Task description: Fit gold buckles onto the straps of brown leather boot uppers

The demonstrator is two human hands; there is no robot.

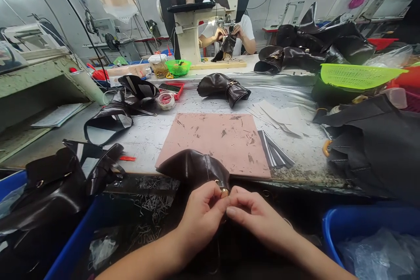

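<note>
A dark brown leather boot upper (193, 168) lies over the front edge of the table, partly on a pink board (210, 135). At its lower end is a gold-coloured buckle (224, 193) on a strap. My left hand (201, 212) is closed, with thumb and fingers pinching the strap at the buckle. From the other side my right hand (257, 216) is closed on the same strap, its fingertips nearly touching the left ones. The strap between the fingers is mostly hidden.
Another boot upper (223, 87) lies beyond the board. White strips (278, 118) and black leather pieces (377, 144) are to the right. Blue bins (331, 236) stand below the table edge. A co-worker's hands (231, 33) work at a sewing machine (188, 30) opposite.
</note>
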